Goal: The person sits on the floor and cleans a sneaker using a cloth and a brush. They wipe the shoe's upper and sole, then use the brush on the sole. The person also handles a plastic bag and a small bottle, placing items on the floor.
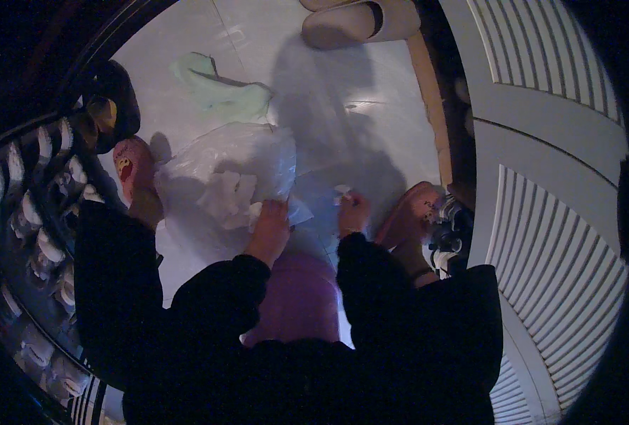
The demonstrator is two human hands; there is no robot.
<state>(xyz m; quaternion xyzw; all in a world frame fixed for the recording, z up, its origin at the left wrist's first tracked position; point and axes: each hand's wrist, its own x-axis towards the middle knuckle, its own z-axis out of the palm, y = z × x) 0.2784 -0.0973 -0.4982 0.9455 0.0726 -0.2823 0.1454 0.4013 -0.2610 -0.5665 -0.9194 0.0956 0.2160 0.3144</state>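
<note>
A clear plastic bag (197,154) lies spread on the floor between my feet, with crumpled white pieces (233,199) in or on it; I cannot tell which. My left hand (269,228) is closed at the bag's near right edge, and a film flap sticks out beside the fingers. A white scrap touches its left side. To the right, my right hand (353,213) pinches a small white piece (342,189), too blurred to name. Beyond the bag lies a pale green cloth or bag (229,101), flat and creased.
My feet wear pink slippers (134,162). Below me is a purple stool or bucket (301,300). A rack of shoes (43,212) stands left, near a dark bag or shoe (115,106). Beige slippers (341,26) lie at the top. A white louvred door (548,228) stands right.
</note>
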